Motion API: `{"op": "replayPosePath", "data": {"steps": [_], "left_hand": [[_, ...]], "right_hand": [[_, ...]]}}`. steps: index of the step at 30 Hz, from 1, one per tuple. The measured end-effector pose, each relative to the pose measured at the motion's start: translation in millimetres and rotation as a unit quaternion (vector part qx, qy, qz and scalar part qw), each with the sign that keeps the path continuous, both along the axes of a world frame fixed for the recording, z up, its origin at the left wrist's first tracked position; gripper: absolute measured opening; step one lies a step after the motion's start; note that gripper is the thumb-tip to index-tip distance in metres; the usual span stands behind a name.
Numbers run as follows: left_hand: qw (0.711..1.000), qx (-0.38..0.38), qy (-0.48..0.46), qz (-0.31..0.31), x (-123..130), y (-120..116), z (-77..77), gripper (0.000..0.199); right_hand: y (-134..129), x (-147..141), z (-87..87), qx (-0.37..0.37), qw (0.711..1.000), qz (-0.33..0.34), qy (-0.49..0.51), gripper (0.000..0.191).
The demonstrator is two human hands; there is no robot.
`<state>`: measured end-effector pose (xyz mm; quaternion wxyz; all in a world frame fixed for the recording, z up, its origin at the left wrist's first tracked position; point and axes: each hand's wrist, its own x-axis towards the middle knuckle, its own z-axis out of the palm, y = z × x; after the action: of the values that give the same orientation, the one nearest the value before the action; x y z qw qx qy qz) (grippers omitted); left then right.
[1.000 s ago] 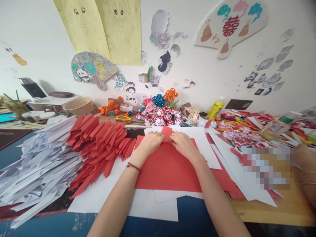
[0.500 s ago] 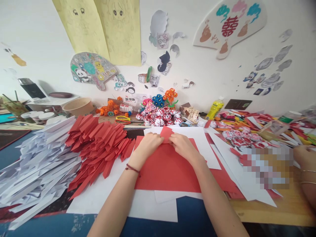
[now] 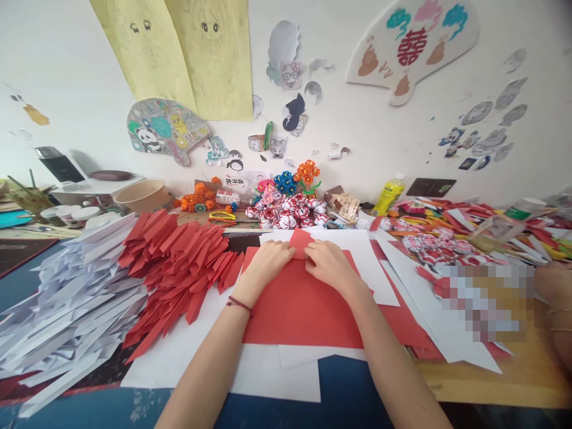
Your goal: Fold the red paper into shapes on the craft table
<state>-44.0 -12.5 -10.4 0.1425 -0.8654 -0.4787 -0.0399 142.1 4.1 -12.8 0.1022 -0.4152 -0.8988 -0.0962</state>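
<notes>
A small folded piece of red paper (image 3: 301,239) lies at the top edge of a large red sheet (image 3: 304,313). My left hand (image 3: 273,260) pinches its left side, with a dark red cord on the wrist. On the other side my right hand (image 3: 329,266) grips the same piece with bent fingers. Both hands rest over the large red sheet, which lies on white sheets (image 3: 277,375). Left of them is a heap of folded red strips (image 3: 179,262), beside a heap of folded white strips (image 3: 80,298).
Red-and-white paper flowers (image 3: 292,211) stand behind my hands, near yellow-handled scissors (image 3: 222,217). A yellow bottle (image 3: 388,195) is at the back right. At the right edge another person's hand (image 3: 552,286) is over the wooden table (image 3: 491,384), beside a blurred patch.
Both my hands keep hold of the small red paper, almost unmoved. The view has shifted very slightly.
</notes>
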Motion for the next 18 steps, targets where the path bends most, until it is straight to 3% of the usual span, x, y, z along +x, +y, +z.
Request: {"op": "replayPosePath", "data": {"steps": [7, 18], "left_hand": [[0.998, 0.025, 0.022, -0.059, 8.7, 7.1, -3.1, 0.013], [0.999, 0.002, -0.002, -0.036, -5.3, 5.0, 0.1, 0.012]], "right_hand": [[1.4, -11.8, -5.2, 0.028, 0.999, -0.011, -0.033, 0.018], [-5.0, -6.4, 1.0, 0.014, 0.999, -0.036, -0.025, 0.021]]}}
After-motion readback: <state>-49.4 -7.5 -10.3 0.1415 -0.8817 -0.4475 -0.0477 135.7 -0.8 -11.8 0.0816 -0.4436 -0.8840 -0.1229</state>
